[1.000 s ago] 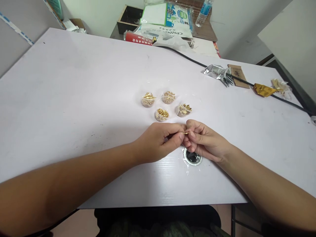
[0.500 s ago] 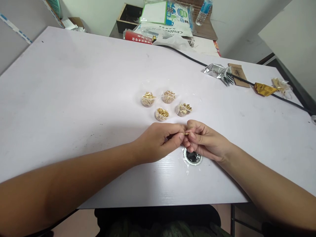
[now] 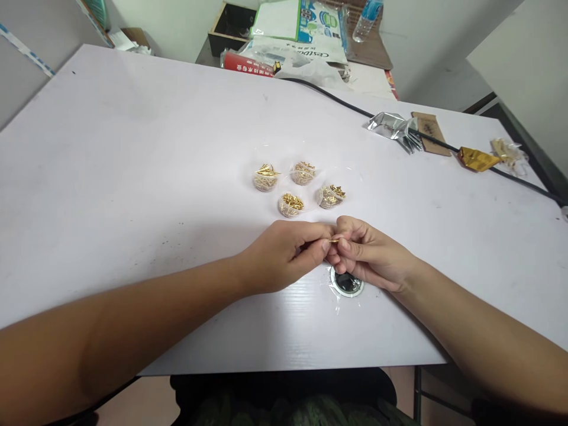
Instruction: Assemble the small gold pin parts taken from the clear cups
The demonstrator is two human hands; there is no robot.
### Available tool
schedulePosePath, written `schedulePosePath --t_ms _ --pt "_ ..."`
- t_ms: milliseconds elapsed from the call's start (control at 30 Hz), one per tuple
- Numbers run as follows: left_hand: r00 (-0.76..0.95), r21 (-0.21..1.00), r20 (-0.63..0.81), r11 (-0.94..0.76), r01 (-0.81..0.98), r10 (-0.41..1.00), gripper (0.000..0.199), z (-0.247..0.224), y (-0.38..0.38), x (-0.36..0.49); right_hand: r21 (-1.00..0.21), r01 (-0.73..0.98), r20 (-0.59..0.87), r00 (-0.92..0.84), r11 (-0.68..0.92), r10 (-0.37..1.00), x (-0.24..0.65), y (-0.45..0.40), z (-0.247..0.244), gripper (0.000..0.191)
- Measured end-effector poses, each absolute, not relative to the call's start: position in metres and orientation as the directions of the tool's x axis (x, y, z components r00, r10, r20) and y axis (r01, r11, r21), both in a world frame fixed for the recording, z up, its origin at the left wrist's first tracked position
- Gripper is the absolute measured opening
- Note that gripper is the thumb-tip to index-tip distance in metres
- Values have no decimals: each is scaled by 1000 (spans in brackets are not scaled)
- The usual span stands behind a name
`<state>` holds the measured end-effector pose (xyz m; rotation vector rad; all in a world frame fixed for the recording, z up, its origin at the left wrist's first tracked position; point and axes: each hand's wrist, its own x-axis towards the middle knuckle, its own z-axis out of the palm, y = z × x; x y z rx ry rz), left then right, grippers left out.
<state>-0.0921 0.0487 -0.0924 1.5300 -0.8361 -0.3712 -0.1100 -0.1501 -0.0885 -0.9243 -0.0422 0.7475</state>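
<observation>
My left hand [image 3: 290, 251] and my right hand [image 3: 370, 251] meet above the table. Both pinch a tiny gold-coloured metal pin [image 3: 334, 241] between thumb and fingertips, one hand at each end. Most of the pin is covered by the fingers, so its exact shape cannot be made out. Just beyond the hands stand small clear cups of gold pieces: a left cup [image 3: 266, 178] with long thin pins, a back cup [image 3: 303, 173], a front cup [image 3: 291, 205] and a right cup [image 3: 331, 196]. Below my right hand lies a round black disc with a white rim [image 3: 347, 284], partly covered by the fingers.
A black cable [image 3: 328, 97] runs across the back right of the white table [image 3: 133, 148]. Along it lie silver foil [image 3: 393, 127], a cardboard piece [image 3: 430, 133] and gold foil [image 3: 477, 160]. Behind the table are a dark box [image 3: 228, 29], packaging and a water bottle [image 3: 367, 22].
Both hands keep the same pinch on the gold pin, almost still. The view has shifted very slightly; nothing else has visibly moved.
</observation>
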Motion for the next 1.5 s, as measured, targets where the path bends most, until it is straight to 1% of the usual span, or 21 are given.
schedulePosePath --t_ms 533,867,1067,1300,1500 --pt "682 959 228 40 -280 -695 21 -91 48 -91 -774 -524 -268 780 355 566 -111 -149 -88 18" --pt "690 953 215 -5 -302 -691 21 -91 48 -91 -765 -538 -284 775 354 565 -110 -150 -87 15" --pt "677 957 235 45 -286 -698 21 -90 48 -92 -773 -528 -278 781 353 559 -110 -149 -87 14" --pt "674 957 237 51 -284 -699 21 -91 48 -92 -791 -513 -269 781 334 563 -110 -150 -87 15" --pt "693 949 216 -19 -314 -688 21 -91 48 -91 -816 -481 -257 799 322 544 -110 -149 -87 18"
